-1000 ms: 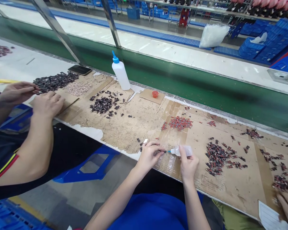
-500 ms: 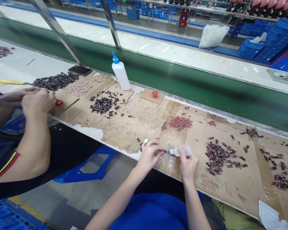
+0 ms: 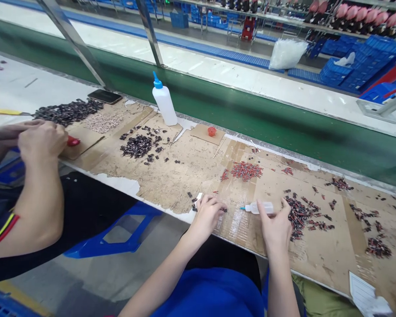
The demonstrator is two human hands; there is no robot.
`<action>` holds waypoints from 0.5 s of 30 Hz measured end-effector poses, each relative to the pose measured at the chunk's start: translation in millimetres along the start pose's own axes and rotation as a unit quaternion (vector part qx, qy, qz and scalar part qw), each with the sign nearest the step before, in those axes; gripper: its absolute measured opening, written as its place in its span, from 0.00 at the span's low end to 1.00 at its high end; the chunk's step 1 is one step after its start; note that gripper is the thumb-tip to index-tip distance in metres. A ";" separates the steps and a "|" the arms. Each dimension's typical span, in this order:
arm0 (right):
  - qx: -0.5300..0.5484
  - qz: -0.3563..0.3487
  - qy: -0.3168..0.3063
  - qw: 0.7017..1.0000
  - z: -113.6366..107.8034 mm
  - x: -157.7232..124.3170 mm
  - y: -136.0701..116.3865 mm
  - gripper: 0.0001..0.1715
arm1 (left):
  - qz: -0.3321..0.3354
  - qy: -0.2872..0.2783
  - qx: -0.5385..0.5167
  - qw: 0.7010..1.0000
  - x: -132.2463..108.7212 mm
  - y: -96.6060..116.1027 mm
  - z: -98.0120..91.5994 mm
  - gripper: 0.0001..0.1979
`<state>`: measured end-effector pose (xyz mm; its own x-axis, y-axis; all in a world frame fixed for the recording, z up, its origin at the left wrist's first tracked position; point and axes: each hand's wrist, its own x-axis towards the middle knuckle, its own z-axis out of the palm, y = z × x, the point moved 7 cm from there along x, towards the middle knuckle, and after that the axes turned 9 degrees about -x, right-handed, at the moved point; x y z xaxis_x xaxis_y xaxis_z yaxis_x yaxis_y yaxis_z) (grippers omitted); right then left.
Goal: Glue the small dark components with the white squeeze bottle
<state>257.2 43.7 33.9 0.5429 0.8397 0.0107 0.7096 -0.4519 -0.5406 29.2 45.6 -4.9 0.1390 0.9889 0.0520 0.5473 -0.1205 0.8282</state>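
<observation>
My left hand (image 3: 208, 215) is closed in a pinch on a small dark part (image 3: 223, 210), just above the cardboard near the table's front edge. To its right a small clear squeeze bottle (image 3: 265, 208) with a blue needle tip lies on its side, the tip pointing at my left hand. My right hand (image 3: 276, 226) is beside the bottle with thumb and forefinger spread; the thumb overlaps the bottle, and whether it touches cannot be made out. Past that hand lies a pile of dark and red small parts (image 3: 298, 215). A few dark parts (image 3: 189, 194) sit left of my left hand.
Red parts (image 3: 247, 171) are heaped mid-table. Behind stand a red cap (image 3: 211, 131) and a tall white bottle (image 3: 165, 103). A co-worker's hands (image 3: 41, 138) work at the left beside dark pieces (image 3: 137, 146). A green belt (image 3: 251, 114) runs along the back.
My right hand has loosened its fingers from the squeeze bottle and moved right. The bottle's tip has drawn away from the part in my left hand. The view has shifted slightly.
</observation>
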 end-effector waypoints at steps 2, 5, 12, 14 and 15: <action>-0.105 -0.021 0.037 0.994 -12.9 0.6 -9.8 0.47 | 0.006 -0.007 -0.012 1.000 -3.1 -1.9 -5.2 0.10; -0.112 -0.141 0.056 0.982 -4.4 -6.8 -43.5 0.34 | 0.020 0.005 -0.041 0.999 -7.8 -5.5 -19.8 0.10; -0.045 -0.383 -0.139 0.912 88.7 -32.1 -119.4 0.09 | 0.012 0.097 -0.084 0.992 -12.0 -16.5 -57.3 0.10; -0.054 -0.373 -0.171 0.910 100.6 -29.2 -125.0 0.08 | 0.012 0.114 -0.083 0.990 -12.6 -17.0 -63.0 0.09; -0.054 -0.367 -0.182 0.911 102.7 -27.5 -126.1 0.07 | 0.015 0.117 -0.081 0.990 -12.7 -16.4 -64.6 0.08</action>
<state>106.7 108.6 15.4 -0.2653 0.9631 0.0455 0.8724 0.2599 -0.4141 -34.9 40.6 16.9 -0.0521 0.9802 0.1910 0.4033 -0.1543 0.9020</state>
